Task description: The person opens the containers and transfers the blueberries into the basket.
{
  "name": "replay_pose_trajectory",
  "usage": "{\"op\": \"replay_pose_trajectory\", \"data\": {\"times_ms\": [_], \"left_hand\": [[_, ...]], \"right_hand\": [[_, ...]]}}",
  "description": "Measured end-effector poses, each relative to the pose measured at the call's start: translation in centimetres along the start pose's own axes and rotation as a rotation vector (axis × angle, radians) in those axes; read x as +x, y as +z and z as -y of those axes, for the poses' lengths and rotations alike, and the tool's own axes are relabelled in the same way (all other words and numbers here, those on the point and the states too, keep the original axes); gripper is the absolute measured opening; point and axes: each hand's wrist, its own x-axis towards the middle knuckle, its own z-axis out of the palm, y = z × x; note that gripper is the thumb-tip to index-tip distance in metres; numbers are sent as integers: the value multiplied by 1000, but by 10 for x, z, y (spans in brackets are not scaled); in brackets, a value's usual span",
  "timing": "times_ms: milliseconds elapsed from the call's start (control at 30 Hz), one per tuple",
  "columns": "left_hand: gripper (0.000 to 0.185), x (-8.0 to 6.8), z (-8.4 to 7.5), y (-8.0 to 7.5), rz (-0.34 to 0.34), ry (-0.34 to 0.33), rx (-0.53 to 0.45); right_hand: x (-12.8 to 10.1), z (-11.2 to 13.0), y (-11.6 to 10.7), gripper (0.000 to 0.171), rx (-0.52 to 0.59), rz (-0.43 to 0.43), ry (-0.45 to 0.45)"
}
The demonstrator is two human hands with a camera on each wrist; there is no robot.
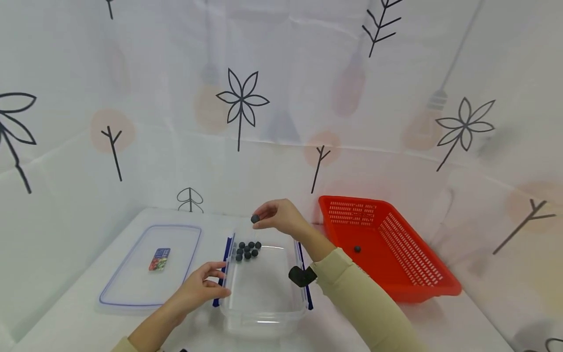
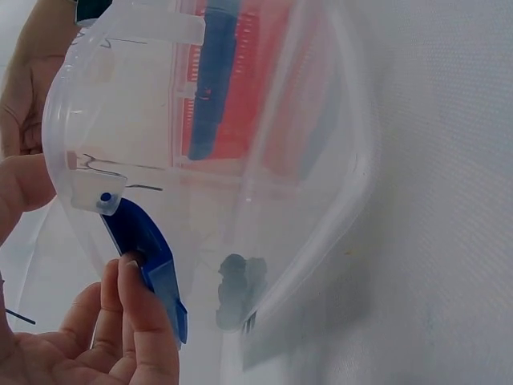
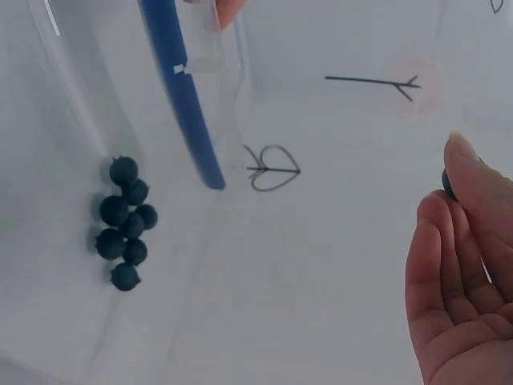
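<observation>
My right hand [image 1: 281, 218] pinches a single blueberry [image 1: 255, 218] between thumb and fingertips, above the far end of a clear plastic box [image 1: 268, 293]. The right wrist view shows that blueberry [image 3: 448, 184] mostly hidden by the thumb. Inside the box, several blueberries [image 3: 124, 210] sit clustered toward the far left. My left hand [image 1: 202, 287] rests against the box's left side with fingers spread. In the left wrist view, its fingertips touch a hanging blue latch [image 2: 148, 249] and the thumb lies at the rim.
On the right stands a red plastic basket [image 1: 387, 288] with one blueberry [image 1: 357, 249] inside. A clear lid [image 1: 127, 278] with a blue edge and a colourful label [image 1: 160, 259] lies on the left of the white table [image 1: 66, 313]. A patterned cloth [image 1: 281, 122] hangs behind.
</observation>
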Motion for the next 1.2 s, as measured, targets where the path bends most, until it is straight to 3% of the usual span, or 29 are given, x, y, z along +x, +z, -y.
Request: {"op": "replay_pose_trajectory", "data": {"times_ms": [333,767,1000,1200], "left_hand": [[67,4,2,-1,5,14,-9],[67,1,3,-4,5,9,-6],[68,1,5,-3,3,1,-7],[69,2,4,-1,9,13,-7]], "right_hand": [[-35,10,-23,22,73,-68,-25],[-71,-25,-78,25,-30,-266,78],[-87,-44,-109,31,-102,-317,150],[-99,-62,-138,39,-132,-348,156]]}}
